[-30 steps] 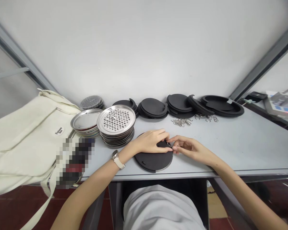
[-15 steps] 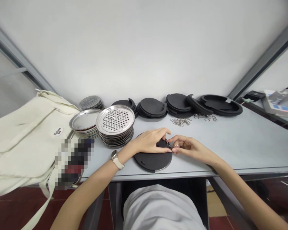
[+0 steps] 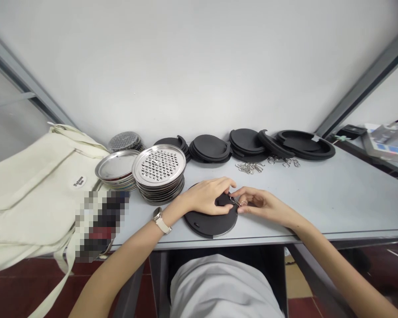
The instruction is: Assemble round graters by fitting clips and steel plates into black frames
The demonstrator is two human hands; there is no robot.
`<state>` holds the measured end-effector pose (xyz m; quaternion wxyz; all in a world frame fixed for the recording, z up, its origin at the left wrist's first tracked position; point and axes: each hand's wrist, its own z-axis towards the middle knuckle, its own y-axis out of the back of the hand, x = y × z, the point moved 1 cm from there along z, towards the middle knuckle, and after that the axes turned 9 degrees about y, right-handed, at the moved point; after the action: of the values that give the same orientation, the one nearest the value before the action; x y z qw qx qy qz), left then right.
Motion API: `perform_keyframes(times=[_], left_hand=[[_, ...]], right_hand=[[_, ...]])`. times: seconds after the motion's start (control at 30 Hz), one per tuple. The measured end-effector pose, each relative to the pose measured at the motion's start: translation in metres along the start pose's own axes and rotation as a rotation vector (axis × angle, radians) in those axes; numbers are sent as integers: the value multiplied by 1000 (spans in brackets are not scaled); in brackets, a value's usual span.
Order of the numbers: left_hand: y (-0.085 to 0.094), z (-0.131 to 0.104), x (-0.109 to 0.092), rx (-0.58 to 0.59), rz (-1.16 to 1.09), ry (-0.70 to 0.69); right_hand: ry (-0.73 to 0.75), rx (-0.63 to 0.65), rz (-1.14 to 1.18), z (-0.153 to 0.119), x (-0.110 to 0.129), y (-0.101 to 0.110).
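- Pinched between thumb and fingertips of the right hand [image 3: 262, 205] is a small metal clip [image 3: 234, 201], at the edge of the black disc [image 3: 215, 223]
- Left hand [image 3: 208, 197] rests on the disc with thumb and fingers spread, steadying it rather than closing round it
- Disc lies flat near the front edge of the table [image 3: 321, 203], in front of the grater stack [image 3: 159, 166] and the loose clips [image 3: 250, 168]
- Clip looks light, stiff but springy, and probably slippery; best pinched by the end away from the disc
- Disc seems fairly light, its matt face likely slightly soft and grippy; a flat palm near the rim should hold it, leaving the clip side free
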<state>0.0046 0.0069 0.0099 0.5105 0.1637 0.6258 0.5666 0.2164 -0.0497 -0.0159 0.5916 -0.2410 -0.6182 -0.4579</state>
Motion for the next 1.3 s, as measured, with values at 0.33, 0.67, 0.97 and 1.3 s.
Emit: perform_keyframes(times=[0.33,0.67,0.97,1.3], left_hand=[[0,-1,1,-21,6,-20],[0,-1,-1,-20,-28,-55],[1,-1,-1,-12,-9,-43],[0,-1,0,-22,3,-54]], right_hand=[[10,-37,18,-1,-5,-2],[16,-45,53,-1,-5,-2],[31,-38,8,0,-4,-2],[20,-48,-11,0,-3,-2]])
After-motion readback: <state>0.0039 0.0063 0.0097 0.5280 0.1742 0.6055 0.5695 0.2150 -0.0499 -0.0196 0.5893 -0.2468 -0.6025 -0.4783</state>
